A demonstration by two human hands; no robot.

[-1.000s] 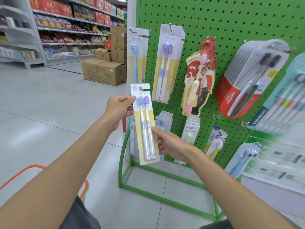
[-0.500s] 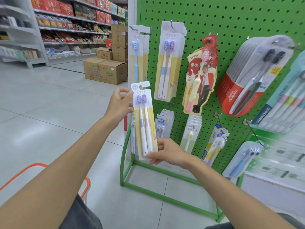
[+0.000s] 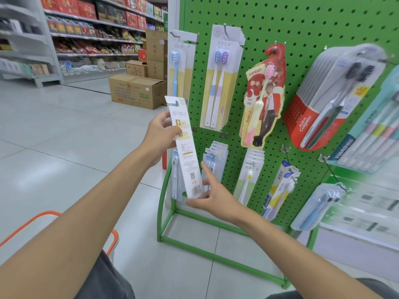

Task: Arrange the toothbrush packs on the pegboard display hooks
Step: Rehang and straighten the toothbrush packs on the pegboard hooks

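basket (image 3: 116, 238): orange rim at our lower left, by our left forearm; the rest is out of view.
right hand (image 3: 212, 195): fingers straight, not curled. The index points up along the pack's right edge and the thumb lies under its bottom edge. It props the pack; we see no grip.
left hand (image 3: 163, 134): thumb and fingers pinch the pack's left edge near the top. This is the hand that holds it.
toothbrush pack (image 3: 186, 156): in the air between our hands, just in front of the pegboard's left edge, on no hook. The printed back and barcode face us, hang tab up, top tilted left.
pegboard (image 3: 302, 29): green, standing on the tiled floor.
upper hooks: single blue-brush pack (image 3: 178, 72), two-brush pack (image 3: 220, 83), red canban pack (image 3: 265, 93), Colgate packs (image 3: 323, 104), left to right.
lower hooks: smaller packs, some hidden behind the held pack and our right hand.
far: cardboard boxes (image 3: 136, 91) on the floor, stocked shelves (image 3: 86, 29) behind them.
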